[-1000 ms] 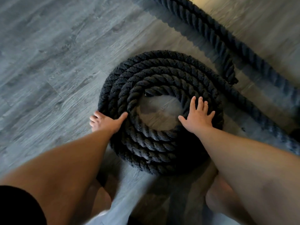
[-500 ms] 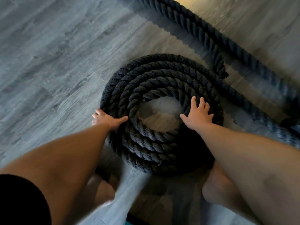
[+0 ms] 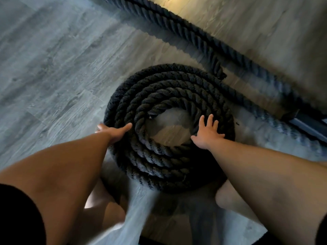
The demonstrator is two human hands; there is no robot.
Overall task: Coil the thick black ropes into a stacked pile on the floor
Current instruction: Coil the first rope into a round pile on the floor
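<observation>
A thick black rope lies wound into a flat round coil [image 3: 159,96] of several rings on the grey wood floor, its inner end near the hollow middle. My left hand [image 3: 115,132] grips the coil's outer left edge, thumb lying over the top, fingers tucked down the side. My right hand [image 3: 208,132] rests flat with spread fingers on the coil's right rings. From the coil's far right side the rope's tail [image 3: 265,110] runs off to the right.
A second stretch of black rope [image 3: 185,32] lies diagonally from top centre to the right, ending in a cut tip [image 3: 220,73] close to the coil. My bare knees [image 3: 228,197] are close against the coil's near edge. Open floor [image 3: 53,68] spreads to the left.
Both hands stay on the coil at nearly the same spots. The view has shifted so the coil sits lower and farther right; the left hand's fingers have slipped further under the outer edge.
</observation>
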